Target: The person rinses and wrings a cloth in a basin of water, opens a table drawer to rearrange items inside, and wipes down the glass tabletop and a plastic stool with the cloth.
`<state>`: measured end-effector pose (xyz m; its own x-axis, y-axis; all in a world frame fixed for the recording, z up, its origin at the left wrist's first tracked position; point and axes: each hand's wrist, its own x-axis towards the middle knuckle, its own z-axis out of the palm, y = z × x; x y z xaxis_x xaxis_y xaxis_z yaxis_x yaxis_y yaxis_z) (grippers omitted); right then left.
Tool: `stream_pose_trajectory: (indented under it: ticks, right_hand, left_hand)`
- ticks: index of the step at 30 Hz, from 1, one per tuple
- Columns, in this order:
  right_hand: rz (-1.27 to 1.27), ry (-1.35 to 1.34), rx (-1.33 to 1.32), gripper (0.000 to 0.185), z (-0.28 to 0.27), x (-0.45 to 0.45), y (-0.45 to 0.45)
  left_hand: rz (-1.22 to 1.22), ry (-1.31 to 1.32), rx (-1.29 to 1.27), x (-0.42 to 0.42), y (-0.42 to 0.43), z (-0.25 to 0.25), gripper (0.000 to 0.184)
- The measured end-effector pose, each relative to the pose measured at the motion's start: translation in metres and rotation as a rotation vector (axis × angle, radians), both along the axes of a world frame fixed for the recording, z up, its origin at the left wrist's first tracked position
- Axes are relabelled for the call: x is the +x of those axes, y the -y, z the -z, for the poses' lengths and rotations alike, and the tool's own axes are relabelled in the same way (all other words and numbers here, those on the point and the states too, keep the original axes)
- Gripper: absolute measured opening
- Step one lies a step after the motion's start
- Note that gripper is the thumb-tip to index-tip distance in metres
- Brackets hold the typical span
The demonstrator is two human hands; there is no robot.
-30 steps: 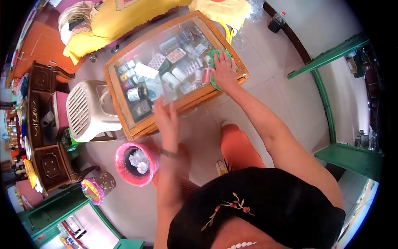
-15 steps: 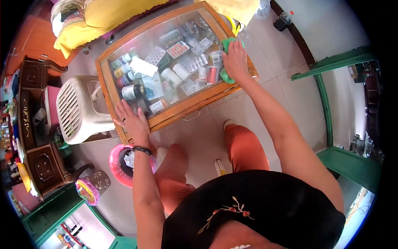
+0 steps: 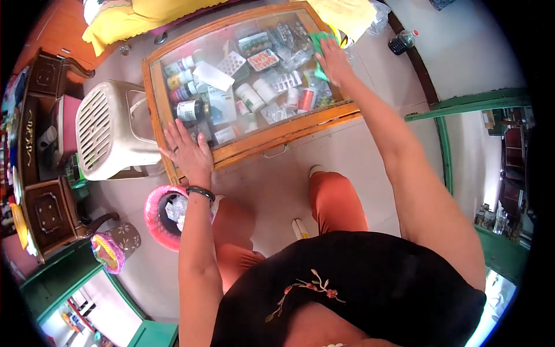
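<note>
The step in hand looks like wiping down the glass top (image 3: 211, 41) of the wooden bench (image 3: 280, 137). The right hand (image 3: 335, 61) lies along the bench's right edge, fingers extended over a green cloth (image 3: 321, 73) that shows above and below it. The hand seems to press the cloth flat instead of clenching it; whether any of it is gripped underneath cannot be told. The left hand (image 3: 189, 153) holds nothing: it rests spread on the near-left corner, over the frame and the edge of the glass, probably as a brace.

Under the glass are blister packs (image 3: 263, 59), white pill bottles (image 3: 250, 98) and a dark bottle (image 3: 191, 110) close to the left edge. A white rectangular piece (image 3: 213, 76) lies toward the left; whether it sits above or below the glass is unclear.

A next stroke would call for even pressure with the cloth spread under the palm, drawn from the right edge toward the middle, with the left hand steadying its corner or lifting aside if the stroke reaches that far.
</note>
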<state>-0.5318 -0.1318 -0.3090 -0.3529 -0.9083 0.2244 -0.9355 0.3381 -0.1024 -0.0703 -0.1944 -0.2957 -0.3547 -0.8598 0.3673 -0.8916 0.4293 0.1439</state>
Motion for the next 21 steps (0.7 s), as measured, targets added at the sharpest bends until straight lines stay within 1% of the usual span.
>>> stream_pose_trajectory:
  ticks: [3, 5, 7, 10, 13, 15, 19, 21]
  right_hand:
    - [0.1, 0.005, 0.003, 0.059, -0.003, 0.041, -0.078]
    - [0.177, 0.033, 0.003, 0.059, -0.007, 0.068, -0.112]
    - [0.236, 0.056, -0.016, 0.059, -0.01, 0.085, -0.131]
    - [0.341, 0.086, 0.041, 0.061, -0.019, 0.102, -0.132]
    - [0.337, 0.088, 0.01, 0.062, -0.002, 0.073, -0.102]
    - [0.298, 0.062, -0.015, 0.063, 0.012, 0.037, -0.061]
    - [0.258, 0.07, -0.022, 0.066, 0.018, -0.025, 0.059]
    - [0.239, 0.051, -0.046, 0.066, 0.031, -0.059, 0.121]
  left_hand:
    - [-0.009, 0.013, -0.005, 0.001, 0.0, 0.003, 0.064]
    - [-0.003, 0.015, -0.011, 0.001, -0.003, 0.0, 0.063]
    - [-0.005, 0.014, -0.016, -0.001, -0.003, 0.0, 0.063]
    - [-0.002, 0.032, -0.015, 0.003, -0.002, 0.002, 0.063]
    - [0.031, 0.044, -0.007, 0.003, -0.002, 0.003, 0.064]
    - [0.049, 0.035, 0.026, 0.0, -0.002, -0.002, 0.062]
    - [0.072, 0.062, 0.091, -0.001, 0.001, -0.007, 0.064]
    - [0.065, 0.093, 0.119, -0.002, 0.003, -0.008, 0.067]
